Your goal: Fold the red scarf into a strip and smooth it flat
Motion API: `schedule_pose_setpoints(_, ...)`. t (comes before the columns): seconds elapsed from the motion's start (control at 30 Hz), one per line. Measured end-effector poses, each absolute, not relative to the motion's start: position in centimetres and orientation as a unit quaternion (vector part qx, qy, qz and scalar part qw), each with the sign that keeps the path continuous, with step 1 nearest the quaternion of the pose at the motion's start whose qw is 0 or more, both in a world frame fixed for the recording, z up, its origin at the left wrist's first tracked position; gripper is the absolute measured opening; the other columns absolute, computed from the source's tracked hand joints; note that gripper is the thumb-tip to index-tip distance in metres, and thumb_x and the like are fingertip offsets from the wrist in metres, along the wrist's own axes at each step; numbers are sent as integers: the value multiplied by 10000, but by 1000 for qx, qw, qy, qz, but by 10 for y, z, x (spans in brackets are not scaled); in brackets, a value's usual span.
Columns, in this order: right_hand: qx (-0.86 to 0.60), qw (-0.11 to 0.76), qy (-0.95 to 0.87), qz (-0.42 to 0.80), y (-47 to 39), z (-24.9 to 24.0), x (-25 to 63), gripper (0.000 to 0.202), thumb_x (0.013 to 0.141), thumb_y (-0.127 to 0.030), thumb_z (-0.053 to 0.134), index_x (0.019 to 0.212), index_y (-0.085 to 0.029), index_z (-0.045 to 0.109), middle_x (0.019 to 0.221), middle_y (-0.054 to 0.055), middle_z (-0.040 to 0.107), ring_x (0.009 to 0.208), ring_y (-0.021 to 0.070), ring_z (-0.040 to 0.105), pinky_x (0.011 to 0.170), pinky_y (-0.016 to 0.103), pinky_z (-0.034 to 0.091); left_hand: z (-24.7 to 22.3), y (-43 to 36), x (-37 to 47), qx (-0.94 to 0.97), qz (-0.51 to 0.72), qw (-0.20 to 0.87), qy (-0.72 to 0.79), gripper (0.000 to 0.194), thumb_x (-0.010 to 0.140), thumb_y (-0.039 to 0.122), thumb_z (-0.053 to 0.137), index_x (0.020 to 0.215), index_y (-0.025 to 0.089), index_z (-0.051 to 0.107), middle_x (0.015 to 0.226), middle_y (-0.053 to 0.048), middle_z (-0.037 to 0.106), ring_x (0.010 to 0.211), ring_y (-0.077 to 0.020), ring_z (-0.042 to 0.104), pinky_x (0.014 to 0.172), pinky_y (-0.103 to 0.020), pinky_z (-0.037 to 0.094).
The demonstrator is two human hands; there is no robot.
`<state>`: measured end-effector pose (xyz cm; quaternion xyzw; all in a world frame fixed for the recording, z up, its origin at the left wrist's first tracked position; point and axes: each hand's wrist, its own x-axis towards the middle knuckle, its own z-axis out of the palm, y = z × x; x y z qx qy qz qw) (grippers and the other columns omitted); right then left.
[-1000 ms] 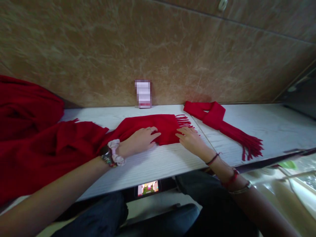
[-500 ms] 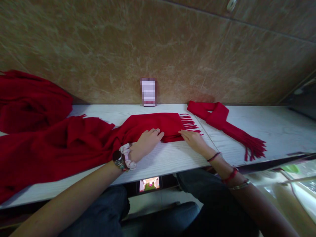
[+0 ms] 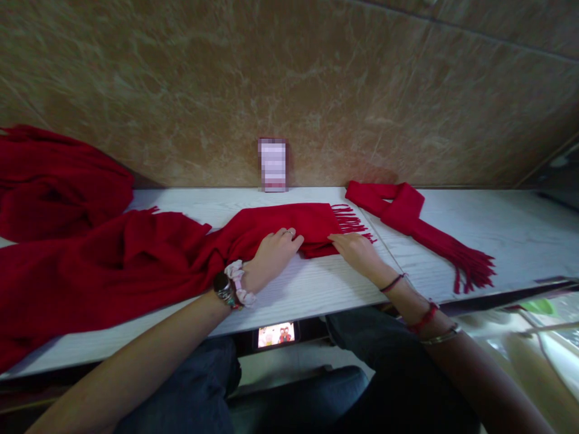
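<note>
A long red scarf [image 3: 289, 218] lies lengthwise along the white tabletop [image 3: 289, 289], folded over in layers at its fringed right end. My left hand [image 3: 278, 250], wearing a ring, has its fingers closed over the near edge of the folded part. Close to the fringe, my right hand [image 3: 359, 253] pinches the near corner of the same scarf; the fingertips partly hide the fabric there. Leftward the scarf spreads out loose and wrinkled.
Another red scarf [image 3: 407, 214], narrow and looped over itself, lies at the right. A heap of red cloth [image 3: 63, 187] fills the back left. Against the marbled wall [image 3: 190, 90] leans a blurred phone-like card [image 3: 274, 166]. A lit phone [image 3: 275, 334] sits below the table's front edge.
Both hands keep almost the same places on the scarf's near edge. The view has shifted slightly, and the picture on the lower phone's screen is different.
</note>
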<state>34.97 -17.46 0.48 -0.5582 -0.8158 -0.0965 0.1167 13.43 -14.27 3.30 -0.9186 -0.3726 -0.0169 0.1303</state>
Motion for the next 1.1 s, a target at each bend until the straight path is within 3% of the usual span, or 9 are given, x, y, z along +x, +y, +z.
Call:
schedule_pose_setpoints(0.2, -557, 216, -802, 9, -177, 3, 362, 313, 880, -145, 410, 1107, -184, 622, 1111, 54, 651, 1013, 177, 611, 883, 310, 488, 38, -150, 125, -940, -34, 95, -326, 305, 907, 129, 324, 1096, 194, 554, 1044, -76, 546, 920, -171, 542, 698, -261, 470)
schedule_pose_setpoints(0.33, -513, 175, -840, 1, -182, 1, 370, 312, 872, -121, 425, 1111, -148, 624, 1191, 95, 600, 1121, 188, 541, 947, 321, 450, 27, -157, 123, -953, 8, 82, -290, 321, 900, 111, 340, 1153, 183, 524, 1034, -95, 562, 958, -190, 541, 733, -284, 478)
schedule_pose_setpoints(0.57, -456, 120, -876, -101, -190, 3, 375, 337, 862, -83, 427, 1157, -114, 589, 1215, 135, 577, 1206, 223, 458, 1002, 391, 404, 27, -148, 120, -943, 16, 98, -318, 321, 893, 149, 383, 1177, 203, 521, 1219, -121, 506, 1093, -236, 508, 861, -373, 447)
schedule_pose_setpoints(0.7, -445, 127, -882, -93, -189, 6, 367, 354, 894, -197, 437, 1234, -164, 528, 1319, 111, 489, 1278, 233, 359, 1023, 444, 366, 34, -135, 134, -946, -9, 46, -320, 455, 908, 416, 370, 1299, 187, 411, 1413, -130, 332, 1279, -288, 323, 970, -433, 362)
schedule_pose_setpoints(0.77, -442, 102, -888, -78, -188, 4, 363, 386, 901, -249, 439, 1277, -173, 484, 1347, 111, 457, 1295, 245, 326, 1032, 470, 339, 30, -126, 144, -943, -26, 28, -331, 501, 925, 436, 294, 1351, 177, 337, 1462, -124, 245, 1336, -282, 210, 1013, -459, 305)
schedule_pose_setpoints(0.97, -441, 57, -896, -7, -192, 8, 371, 399, 895, -291, 461, 1282, -198, 483, 1371, 114, 423, 1282, 250, 347, 1025, 459, 344, 3, -104, 153, -933, -23, -19, -359, 522, 922, 457, 254, 1400, 246, 246, 1488, -83, 185, 1346, -305, 177, 1029, -554, 210)
schedule_pose_setpoints(1.1, -476, 84, -875, 13, -178, 31, 371, 330, 906, -294, 416, 1181, -215, 579, 1255, 69, 557, 1199, 218, 466, 1005, 425, 378, 8, -97, 152, -930, -2, -60, -362, 570, 900, 517, 262, 1406, 255, 227, 1483, -62, 206, 1336, -313, 199, 1022, -560, 216)
